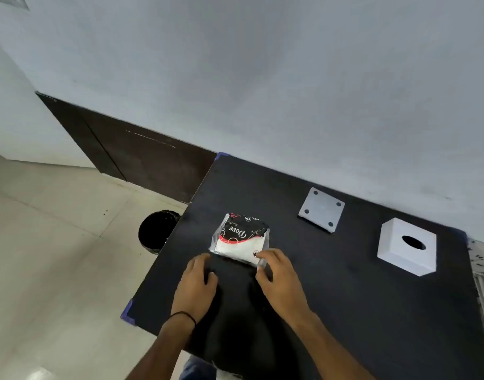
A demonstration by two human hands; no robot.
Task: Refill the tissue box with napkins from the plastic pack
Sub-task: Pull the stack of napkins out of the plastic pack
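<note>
A plastic pack of napkins [240, 236], black, red and white with "Dove" printed on it, lies on the black table [331, 283] near its left side. My right hand [277, 275] pinches the pack's clear near edge between thumb and fingers. My left hand [198, 278] rests on the table just left of that edge, fingers curled, touching or almost touching the pack. The white tissue box [406, 246] with a round hole in its top stands at the right. Its flat white base plate [321, 209], with a dark dot near each corner, lies apart behind the pack.
A grey wall runs along the table's far edge. A black round bin [157, 231] stands on the tiled floor left of the table. Blue tape marks the table corners [128, 311].
</note>
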